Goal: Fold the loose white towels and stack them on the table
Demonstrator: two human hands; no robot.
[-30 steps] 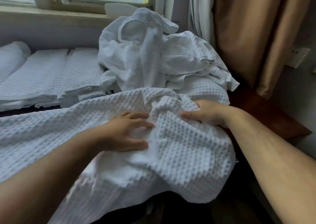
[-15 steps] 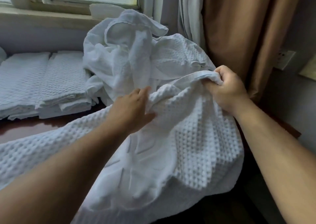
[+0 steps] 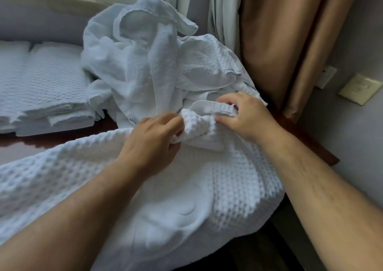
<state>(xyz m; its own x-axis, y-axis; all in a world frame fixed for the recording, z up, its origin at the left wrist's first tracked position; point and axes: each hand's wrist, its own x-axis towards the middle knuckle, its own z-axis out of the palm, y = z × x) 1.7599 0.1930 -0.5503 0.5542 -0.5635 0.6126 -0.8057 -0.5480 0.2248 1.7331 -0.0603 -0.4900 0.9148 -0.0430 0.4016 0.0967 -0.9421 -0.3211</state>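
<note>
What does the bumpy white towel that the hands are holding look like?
The waffle towel is white, soft-looking cloth covered in little raised squares, with a flat, smooth band along its hem. It is unfolded and rumpled, spread across the dark wooden table, and it seems to hang over the near edge. The left hand and the right hand each pinch its bunched top edge, close together. Its far side lies against the pile of loose towels.
</note>
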